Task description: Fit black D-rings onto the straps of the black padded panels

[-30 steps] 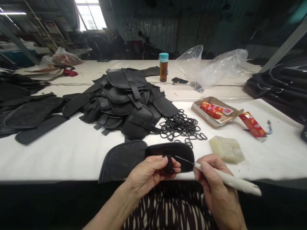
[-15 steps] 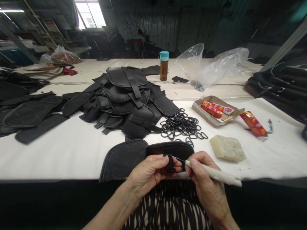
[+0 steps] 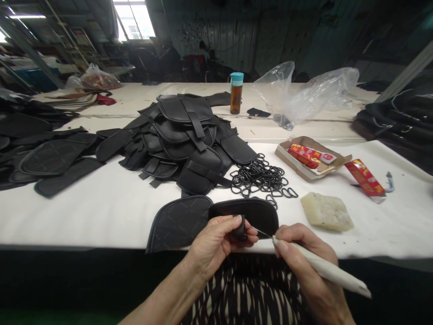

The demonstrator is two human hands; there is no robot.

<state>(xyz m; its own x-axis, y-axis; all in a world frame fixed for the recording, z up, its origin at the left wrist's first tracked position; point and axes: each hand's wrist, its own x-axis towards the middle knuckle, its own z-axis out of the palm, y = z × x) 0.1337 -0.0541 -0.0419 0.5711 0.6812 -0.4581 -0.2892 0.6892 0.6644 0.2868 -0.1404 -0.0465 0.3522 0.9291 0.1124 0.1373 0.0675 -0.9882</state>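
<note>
My left hand [image 3: 219,237] pinches a folded black strap [image 3: 240,229] between thumb and fingers, just above the table's front edge. My right hand [image 3: 304,253] is closed round the pale handle of an awl [image 3: 328,268]. The awl's thin metal shaft points left, its tip close to the strap and my left fingertips; whether it touches the strap I cannot tell. Behind my hands lie two joined black padded panels, a quilted one [image 3: 181,221] at left and a smooth-edged one [image 3: 260,212] at right. A heap of black D-rings [image 3: 259,176] lies just beyond them.
Black padded pieces [image 3: 184,131] are piled at centre left, with more [image 3: 54,155] farther left. To the right are a wax-like block [image 3: 326,212], a cardboard tray [image 3: 311,174] and a red box [image 3: 363,178]. A bottle [image 3: 236,95] and clear plastic bag [image 3: 314,92] stand behind.
My right hand has drawn the awl away to the right and down, showing more of its shaft. The left hand keeps its pinch on the strap. The whole view has shifted slightly.
</note>
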